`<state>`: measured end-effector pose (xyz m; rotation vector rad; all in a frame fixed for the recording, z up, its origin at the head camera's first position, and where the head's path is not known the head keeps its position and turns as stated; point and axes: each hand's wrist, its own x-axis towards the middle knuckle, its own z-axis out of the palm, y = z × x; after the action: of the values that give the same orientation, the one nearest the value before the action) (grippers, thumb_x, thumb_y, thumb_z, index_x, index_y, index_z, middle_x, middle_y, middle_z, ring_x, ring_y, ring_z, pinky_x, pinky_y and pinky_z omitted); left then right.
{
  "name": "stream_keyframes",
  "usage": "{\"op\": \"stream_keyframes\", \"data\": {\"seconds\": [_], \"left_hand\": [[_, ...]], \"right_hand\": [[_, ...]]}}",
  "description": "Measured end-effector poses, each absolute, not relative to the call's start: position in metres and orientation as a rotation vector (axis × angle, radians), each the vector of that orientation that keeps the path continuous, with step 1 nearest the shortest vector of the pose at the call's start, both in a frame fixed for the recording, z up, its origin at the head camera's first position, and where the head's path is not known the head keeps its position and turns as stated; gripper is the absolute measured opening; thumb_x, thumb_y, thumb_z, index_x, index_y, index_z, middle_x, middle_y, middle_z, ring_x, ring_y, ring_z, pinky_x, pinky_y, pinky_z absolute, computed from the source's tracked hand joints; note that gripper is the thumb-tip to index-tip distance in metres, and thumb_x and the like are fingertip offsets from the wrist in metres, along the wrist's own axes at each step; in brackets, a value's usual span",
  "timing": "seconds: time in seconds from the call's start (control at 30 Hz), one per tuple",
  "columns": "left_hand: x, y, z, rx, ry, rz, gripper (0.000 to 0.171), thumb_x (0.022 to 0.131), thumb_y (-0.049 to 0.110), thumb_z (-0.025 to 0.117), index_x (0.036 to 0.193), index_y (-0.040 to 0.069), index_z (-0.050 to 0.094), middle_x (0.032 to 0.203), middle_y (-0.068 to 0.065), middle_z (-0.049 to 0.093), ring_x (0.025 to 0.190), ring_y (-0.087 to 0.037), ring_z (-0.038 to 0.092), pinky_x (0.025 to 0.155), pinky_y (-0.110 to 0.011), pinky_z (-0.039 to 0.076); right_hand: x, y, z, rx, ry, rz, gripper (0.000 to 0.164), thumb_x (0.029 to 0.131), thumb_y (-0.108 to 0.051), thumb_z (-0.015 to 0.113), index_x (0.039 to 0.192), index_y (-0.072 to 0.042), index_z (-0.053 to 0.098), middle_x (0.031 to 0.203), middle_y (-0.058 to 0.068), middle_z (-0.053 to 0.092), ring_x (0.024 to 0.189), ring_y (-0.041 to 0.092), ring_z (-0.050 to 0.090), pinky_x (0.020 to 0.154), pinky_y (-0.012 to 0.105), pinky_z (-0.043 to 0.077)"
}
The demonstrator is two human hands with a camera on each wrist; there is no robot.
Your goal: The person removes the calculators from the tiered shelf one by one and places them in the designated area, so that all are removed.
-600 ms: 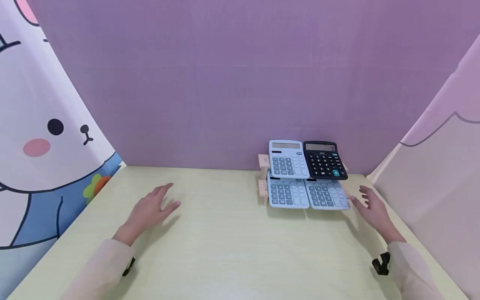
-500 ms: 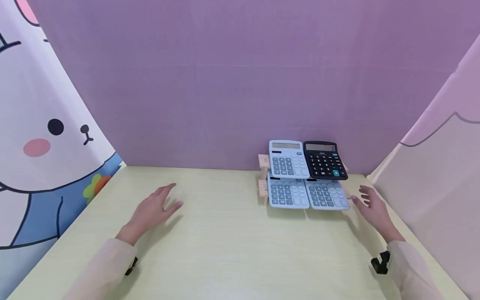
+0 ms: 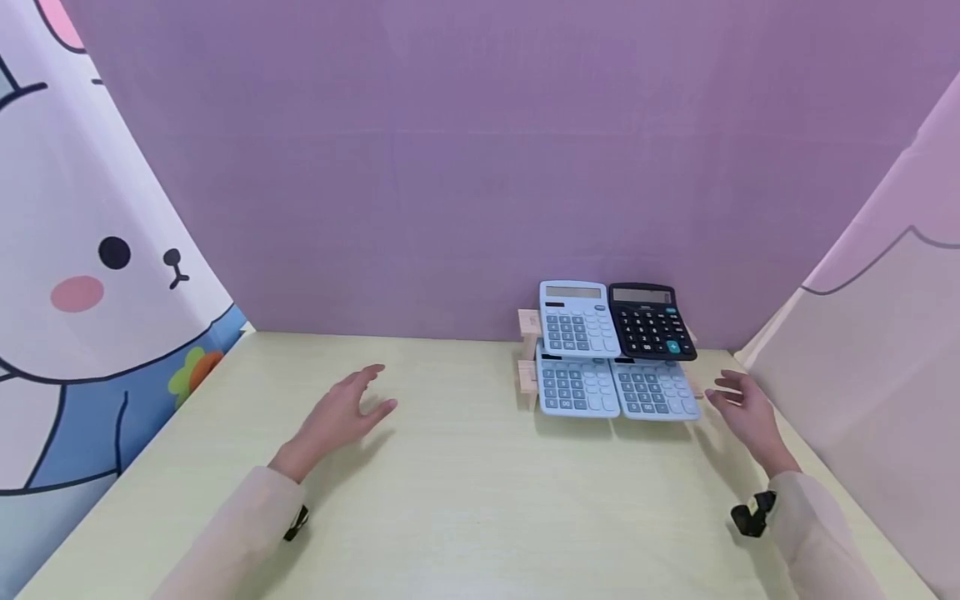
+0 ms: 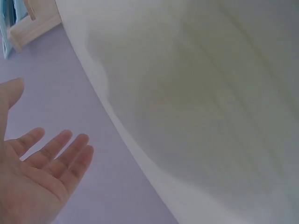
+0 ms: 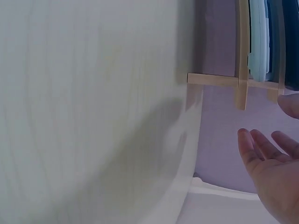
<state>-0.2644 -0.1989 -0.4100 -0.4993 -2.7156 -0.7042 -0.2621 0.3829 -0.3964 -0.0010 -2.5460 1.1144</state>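
Observation:
A two-tier wooden rack [image 3: 528, 323] at the back right bears calculators on both tiers. On the upper tier a light blue calculator [image 3: 577, 321] lies beside a black calculator [image 3: 651, 323]; two more light blue ones, a left calculator [image 3: 576, 387] and a right calculator [image 3: 654, 392], fill the lower tier. My right hand [image 3: 748, 417] hovers just right of the rack, fingers loosely bent and holding nothing. The right wrist view has its fingers [image 5: 261, 151] close to the rack's end. Over the table's left part, my left hand [image 3: 336, 421] is held with fingers spread, well apart from the rack.
The pale wooden table [image 3: 480, 500] runs back to a purple cloth backdrop [image 3: 450, 167]. A cartoon-printed curtain [image 3: 82, 350] borders the left side, and a pale curtain [image 3: 885, 358] stands close to the right hand.
My left hand has moved to the right across the table. My right hand has shifted only slightly beside the rack. The calculators stay in place.

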Motion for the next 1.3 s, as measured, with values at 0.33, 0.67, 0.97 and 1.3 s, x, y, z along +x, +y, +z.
{"op": "stream_keyframes", "data": {"seconds": [0.33, 0.67, 0.97, 1.3], "left_hand": [[-0.273, -0.167, -0.408, -0.579, -2.698, -0.86, 0.055, 0.086, 0.034, 0.062, 0.131, 0.009, 0.044, 0.119, -0.017, 0.059, 0.099, -0.032, 0.061, 0.082, -0.045, 0.054], [-0.279, -0.136, -0.41, -0.655, -2.668, -0.985, 0.049, 0.086, 0.027, 0.063, 0.127, 0.007, 0.046, 0.115, -0.018, 0.061, 0.096, -0.032, 0.063, 0.081, -0.04, 0.055], [-0.284, -0.109, -0.409, -0.68, -2.668, -1.076, 0.048, 0.085, 0.025, 0.064, 0.127, 0.007, 0.047, 0.113, -0.018, 0.062, 0.095, -0.03, 0.063, 0.08, -0.037, 0.056], [-0.294, -0.089, -0.412, -0.669, -2.669, -1.153, 0.047, 0.086, 0.023, 0.063, 0.126, 0.005, 0.047, 0.111, -0.02, 0.062, 0.093, -0.032, 0.064, 0.079, -0.037, 0.056]], "right_hand": [[-0.271, 0.382, -0.401, -0.069, -2.518, 1.266, 0.052, 0.093, -0.016, 0.049, 0.131, 0.014, 0.031, 0.125, 0.035, 0.042, 0.076, -0.024, 0.037, 0.066, -0.003, 0.041], [-0.279, 0.38, -0.406, -0.142, -2.489, 1.352, 0.053, 0.092, -0.014, 0.052, 0.132, 0.013, 0.03, 0.126, 0.036, 0.042, 0.073, -0.022, 0.043, 0.066, 0.0, 0.042], [-0.284, 0.38, -0.412, -0.215, -2.516, 1.372, 0.055, 0.091, -0.018, 0.052, 0.132, 0.013, 0.031, 0.121, 0.032, 0.047, 0.071, -0.019, 0.045, 0.066, 0.002, 0.043], [-0.288, 0.378, -0.415, -0.181, -2.481, 1.423, 0.05, 0.091, -0.018, 0.053, 0.128, 0.012, 0.037, 0.093, -0.009, 0.056, 0.073, -0.015, 0.048, 0.068, 0.01, 0.051]]}}
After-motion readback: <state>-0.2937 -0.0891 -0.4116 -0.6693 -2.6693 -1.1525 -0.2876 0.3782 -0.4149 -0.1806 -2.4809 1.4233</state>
